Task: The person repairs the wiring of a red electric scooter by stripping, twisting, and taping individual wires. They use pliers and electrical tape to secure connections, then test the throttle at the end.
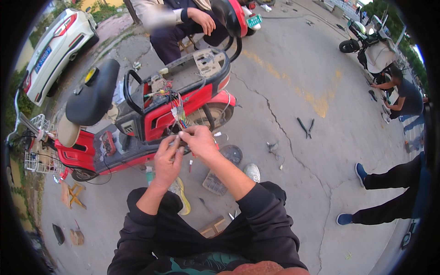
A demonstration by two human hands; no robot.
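My left hand [167,162] and my right hand [200,141] meet fingertip to fingertip beside a red electric scooter [158,120]. Both are closed in a pinch at the lower end of a bundle of coloured wires [179,115], which hangs from the scooter's opened side. The fingers hide most of the wire between them. The scooter's black seat [94,94] is tipped up, baring the wiring in the body. Below my hands, a round dark dish [231,155] and a clear plastic tray [214,183] rest on the ground.
Pliers [307,128] lie spread on the cracked pavement, left of some wire scraps [273,149]. A seated person [183,23] is behind the scooter; another stands at right in blue shoes [344,219]. A small wooden stool [72,195] sits at left, near a white car [57,50].
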